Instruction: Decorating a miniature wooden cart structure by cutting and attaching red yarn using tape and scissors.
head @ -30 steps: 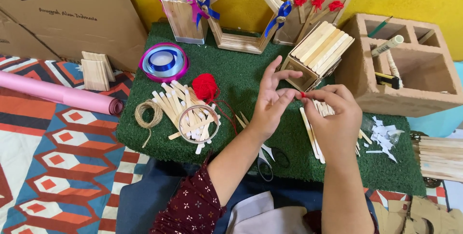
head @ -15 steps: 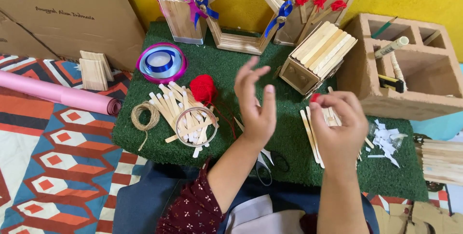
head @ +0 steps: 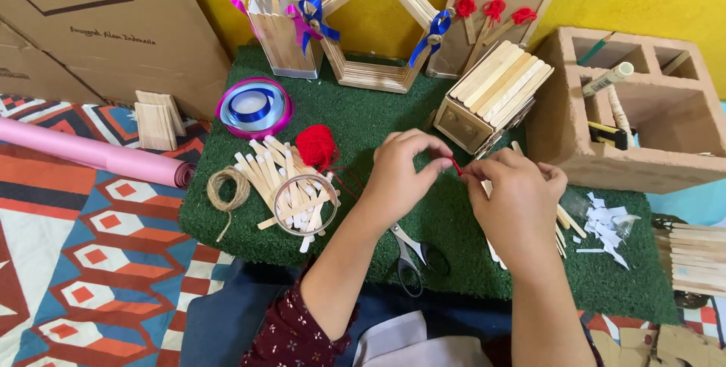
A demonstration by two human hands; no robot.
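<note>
My left hand (head: pixel 404 174) and my right hand (head: pixel 514 197) meet over the green turf mat (head: pixel 363 125), both pinching a short piece of red yarn (head: pixel 456 166) between their fingertips. The strand trails back to a red yarn ball (head: pixel 315 145) to the left. Under my right hand lie several loose wooden sticks (head: pixel 563 223), partly hidden. Black-handled scissors (head: pixel 412 257) rest on the mat below my left wrist.
A pile of wooden sticks with a clear tape ring (head: pixel 302 204), a twine coil (head: pixel 227 189), ribbon spools (head: pixel 254 106), a stick box (head: pixel 495 94), stick frames (head: pixel 378 26), a brown organiser with tools (head: pixel 635 110), white paper scraps (head: pixel 605 223), a pink roll (head: pixel 91 155).
My left hand, open with fingers spread half a second ago, has closed and come together with my right hand on the red yarn. Both hands sit slightly lower and closer together.
</note>
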